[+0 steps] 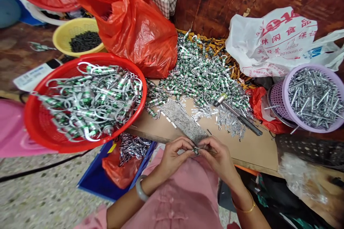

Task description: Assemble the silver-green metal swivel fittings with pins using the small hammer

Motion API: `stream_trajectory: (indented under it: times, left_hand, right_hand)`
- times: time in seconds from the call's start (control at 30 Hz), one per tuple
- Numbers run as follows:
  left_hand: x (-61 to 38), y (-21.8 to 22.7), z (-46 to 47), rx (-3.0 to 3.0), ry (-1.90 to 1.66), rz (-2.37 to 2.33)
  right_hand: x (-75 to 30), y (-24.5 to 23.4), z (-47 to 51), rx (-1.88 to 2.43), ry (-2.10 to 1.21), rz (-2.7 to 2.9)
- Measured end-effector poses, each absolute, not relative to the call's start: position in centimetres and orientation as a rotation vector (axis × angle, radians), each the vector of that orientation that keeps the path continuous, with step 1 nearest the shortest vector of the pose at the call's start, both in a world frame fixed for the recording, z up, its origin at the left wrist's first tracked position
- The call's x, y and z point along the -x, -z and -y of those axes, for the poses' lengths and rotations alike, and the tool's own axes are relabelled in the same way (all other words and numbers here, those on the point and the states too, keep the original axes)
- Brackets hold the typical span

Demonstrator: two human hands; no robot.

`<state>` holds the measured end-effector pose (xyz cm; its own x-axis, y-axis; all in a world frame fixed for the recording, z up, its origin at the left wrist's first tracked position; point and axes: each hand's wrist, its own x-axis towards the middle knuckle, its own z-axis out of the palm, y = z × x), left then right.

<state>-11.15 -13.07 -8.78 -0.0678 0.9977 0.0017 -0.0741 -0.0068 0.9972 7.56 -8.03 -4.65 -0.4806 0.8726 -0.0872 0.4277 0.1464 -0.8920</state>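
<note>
Both my hands meet at the near edge of the wooden board [252,150]. My left hand [172,157] and my right hand [217,159] pinch one small metal clip part [196,150] between their fingertips. The part is silver with a bit of green; its details are too small to make out. Just beyond my fingers lies a grey stone slab [182,120]. A large heap of silver and green clips [201,75] covers the board behind it.
A red basket [40,128] of clips stands at the left. A purple basket [279,96] of silver pins is at the right, a hammer [239,114] near it. A red bag [134,25], a white bag [274,39], a yellow bowl [60,39] and a blue crate [94,182] surround these.
</note>
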Motion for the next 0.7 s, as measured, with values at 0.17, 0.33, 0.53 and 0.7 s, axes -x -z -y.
stream_trajectory:
  times: [0.17,0.33,0.53,0.7]
  left_hand:
    - [11.5,9.2,13.1,-1.1,-1.288,-1.149]
    - [11.2,9.4,13.2,-1.012,-1.286,-1.082]
    - [10.7,9.4,13.3,-0.85,-1.351,-1.204]
    - [12.2,7.8,12.2,-1.54,-1.171,-1.219]
  right_hand:
    - [-7.3,4.2,8.4,1.116,-1.225,2.064]
    - [-7.6,4.3,8.8,1.063,-1.294,2.027]
    - [-7.6,4.8,9.8,1.223,-1.269,2.091]
    - [-8.2,5.1,9.7,1.205,-1.115,2.115]
